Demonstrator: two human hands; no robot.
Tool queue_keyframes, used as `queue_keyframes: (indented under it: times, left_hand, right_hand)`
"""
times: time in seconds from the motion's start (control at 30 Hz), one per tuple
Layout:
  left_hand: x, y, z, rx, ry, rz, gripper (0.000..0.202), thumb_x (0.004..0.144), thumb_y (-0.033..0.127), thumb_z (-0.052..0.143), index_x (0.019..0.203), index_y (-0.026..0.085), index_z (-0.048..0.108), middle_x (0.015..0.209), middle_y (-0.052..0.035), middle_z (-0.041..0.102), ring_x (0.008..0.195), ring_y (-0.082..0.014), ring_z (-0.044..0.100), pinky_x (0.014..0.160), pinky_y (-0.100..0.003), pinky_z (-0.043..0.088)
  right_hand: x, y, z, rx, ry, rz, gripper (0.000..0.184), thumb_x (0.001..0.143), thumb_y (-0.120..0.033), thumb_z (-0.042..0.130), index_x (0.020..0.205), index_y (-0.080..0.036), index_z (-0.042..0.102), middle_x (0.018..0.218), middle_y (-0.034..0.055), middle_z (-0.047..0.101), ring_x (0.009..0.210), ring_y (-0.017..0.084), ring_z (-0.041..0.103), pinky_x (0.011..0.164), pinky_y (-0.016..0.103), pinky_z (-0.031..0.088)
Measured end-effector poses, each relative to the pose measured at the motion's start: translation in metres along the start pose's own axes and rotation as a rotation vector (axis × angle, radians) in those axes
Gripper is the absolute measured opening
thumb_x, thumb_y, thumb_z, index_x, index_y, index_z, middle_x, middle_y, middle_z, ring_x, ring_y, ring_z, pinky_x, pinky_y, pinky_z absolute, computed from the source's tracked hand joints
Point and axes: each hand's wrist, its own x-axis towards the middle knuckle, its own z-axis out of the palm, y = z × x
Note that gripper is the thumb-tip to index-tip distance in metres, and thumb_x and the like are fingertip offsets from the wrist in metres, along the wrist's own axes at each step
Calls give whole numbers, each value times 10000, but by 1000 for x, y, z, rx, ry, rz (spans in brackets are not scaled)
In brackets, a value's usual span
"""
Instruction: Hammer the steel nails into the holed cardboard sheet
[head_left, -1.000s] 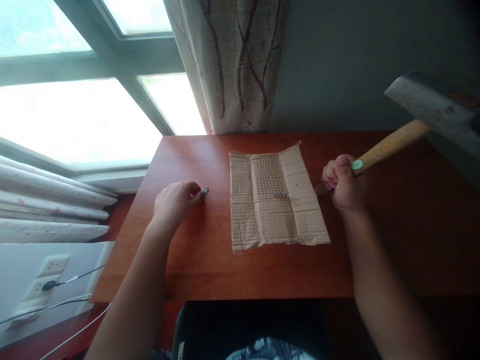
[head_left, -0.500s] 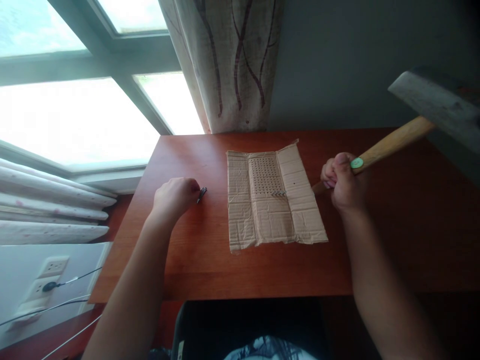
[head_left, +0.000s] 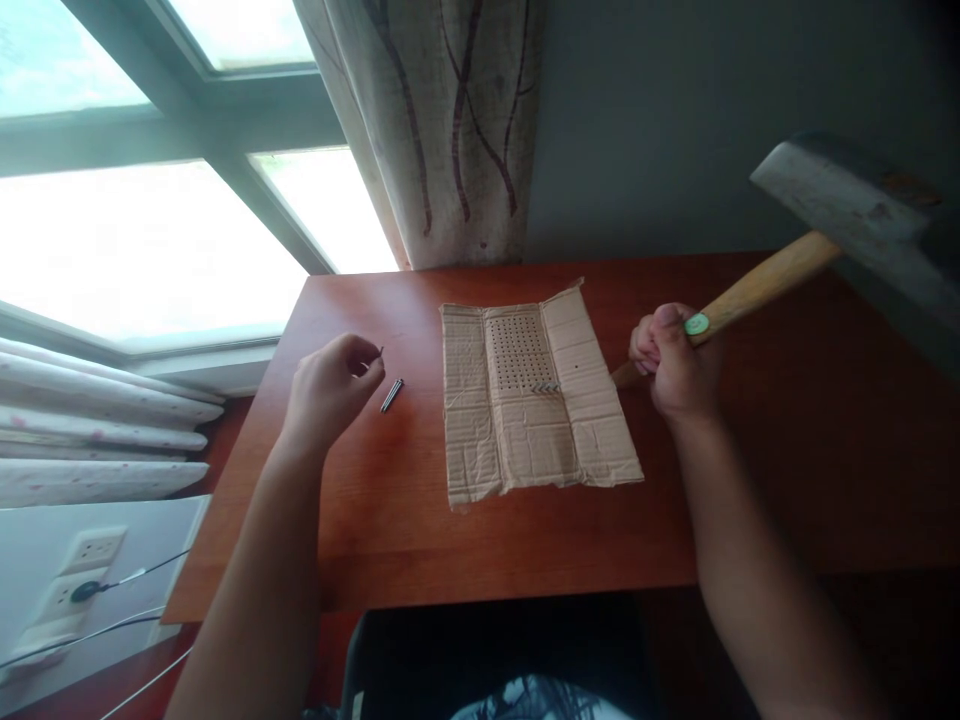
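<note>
My left hand (head_left: 330, 385) is raised a little above the red-brown table (head_left: 390, 510), fingers pinched on a single nail. A small bunch of nails (head_left: 391, 395) lies on the table just right of it. My right hand (head_left: 675, 365) is closed round the wooden handle of a hammer (head_left: 772, 275), whose grey metal head is lifted at the upper right. Between my hands lies a flat piece of cardboard (head_left: 536, 395) with a grid of small holes and a short row of nails standing in it (head_left: 545, 387).
A patterned curtain (head_left: 442, 130) hangs behind the table beside a bright window (head_left: 142, 240). A wall socket with a plugged cable (head_left: 82, 585) is at the lower left. A dark chair or seat edge (head_left: 487, 660) sits under the table's near edge.
My left hand has lifted off the bunch of nails with one nail pinched in its fingers. The view has shifted slightly; the hammer stays raised.
</note>
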Motion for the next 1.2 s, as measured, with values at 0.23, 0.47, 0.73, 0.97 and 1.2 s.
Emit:
queue_keyframes:
  times: [0.23,0.47,0.73,0.97,1.2]
  left_hand:
    - [-24,67,2,-868,-104,111,276,728,376,808,859,150,719,800,-69,734,669,-145,651,548,-242,509]
    - [-41,117,14,-783,-266,311,144,802,289,759,858,162,721,817,-53,763,678,-136,669,603,-241,542]
    - [-38,116,27,-484,-123,408,47,832,228,701,837,189,726,735,3,742,567,-95,587,550,-217,463]
    - [-39,116,28,-462,-121,410,80,840,260,681,832,193,723,742,-6,749,566,-108,599,558,-231,475]
    - [-40,116,29,-468,-118,410,74,842,254,683,845,194,726,768,-8,758,590,-111,610,564,-231,472]
  right_hand:
    - [0,-2,1,-17,4,8,600,864,-637,644,539,-233,341,458,-59,303,379,83,301,369,269,200]
    - [0,1,-1,-3,-3,1,583,880,-600,651,549,-226,349,453,-64,310,376,74,303,370,262,195]
    - [0,1,-1,7,11,17,599,851,-641,660,558,-231,335,453,-68,302,374,77,301,364,259,203]
    - [1,0,-1,17,14,2,596,863,-628,654,560,-231,328,459,-68,292,373,77,297,361,258,200]
    - [0,-1,-1,3,14,6,601,860,-631,653,557,-230,325,460,-67,294,376,77,297,369,260,202]
